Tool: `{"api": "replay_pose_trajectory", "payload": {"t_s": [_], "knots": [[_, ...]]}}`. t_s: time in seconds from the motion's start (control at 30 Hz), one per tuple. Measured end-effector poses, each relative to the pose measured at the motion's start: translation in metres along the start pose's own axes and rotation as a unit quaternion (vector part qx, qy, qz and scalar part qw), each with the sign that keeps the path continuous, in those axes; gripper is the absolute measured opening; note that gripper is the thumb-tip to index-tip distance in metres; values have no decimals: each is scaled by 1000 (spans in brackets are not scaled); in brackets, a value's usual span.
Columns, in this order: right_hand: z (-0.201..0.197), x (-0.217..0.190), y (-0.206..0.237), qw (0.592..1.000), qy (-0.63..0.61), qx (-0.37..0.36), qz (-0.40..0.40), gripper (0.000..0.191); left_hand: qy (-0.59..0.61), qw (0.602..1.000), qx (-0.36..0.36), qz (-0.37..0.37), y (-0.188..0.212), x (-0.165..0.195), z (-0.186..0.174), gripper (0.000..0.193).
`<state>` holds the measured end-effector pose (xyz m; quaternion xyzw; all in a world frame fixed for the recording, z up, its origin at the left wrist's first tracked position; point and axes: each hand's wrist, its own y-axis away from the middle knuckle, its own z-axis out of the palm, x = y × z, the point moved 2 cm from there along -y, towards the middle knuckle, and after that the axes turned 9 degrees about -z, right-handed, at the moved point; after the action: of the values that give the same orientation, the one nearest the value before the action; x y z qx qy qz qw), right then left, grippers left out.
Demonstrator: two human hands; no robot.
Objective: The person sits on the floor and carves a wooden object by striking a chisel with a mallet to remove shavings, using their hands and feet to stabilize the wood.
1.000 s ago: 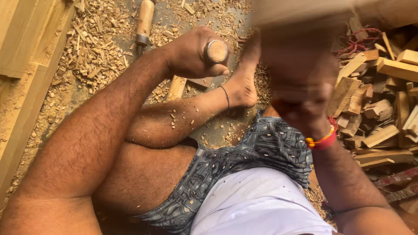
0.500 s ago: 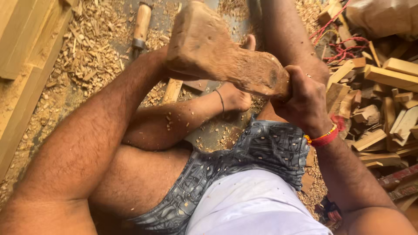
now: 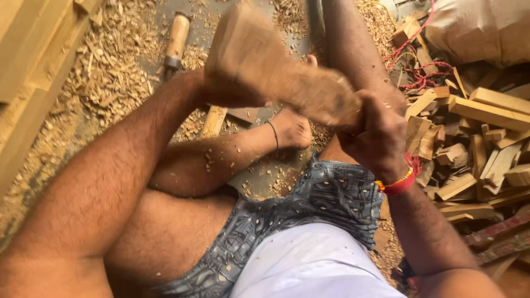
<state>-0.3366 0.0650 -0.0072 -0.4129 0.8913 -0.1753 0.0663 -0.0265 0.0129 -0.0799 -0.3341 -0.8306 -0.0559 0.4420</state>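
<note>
Right hand clamped on wooden mallet handle, head raised over folded leg (blurred). Left hand hidden behind mallet head; fingers' state unclear. Chisel lying apart among wood shavings on floor.

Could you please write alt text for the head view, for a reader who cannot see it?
A seated person's right hand holds a blurred wooden mallet in a shut grip. It hides the left hand at the end of the left forearm. Wood shavings, a wooden-handled tool and offcuts lie around the bare legs.
</note>
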Motion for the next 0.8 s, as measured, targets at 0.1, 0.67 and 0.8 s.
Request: {"api": "replay_pose_trajectory", "payload": {"t_s": [0.1, 0.67, 0.8], "knots": [[-5, 1, 2, 987, -67, 130, -61, 53, 111, 978, -54, -168, 5, -13, 2, 11], [10, -7, -6, 868, -448, 140, 161, 38, 167, 956, -81, -229, 13, -14, 1, 15], [11, -1, -13, 994, -103, -29, 21, 41, 92, 994, -13, -56, 9, 1, -6, 28]]}}
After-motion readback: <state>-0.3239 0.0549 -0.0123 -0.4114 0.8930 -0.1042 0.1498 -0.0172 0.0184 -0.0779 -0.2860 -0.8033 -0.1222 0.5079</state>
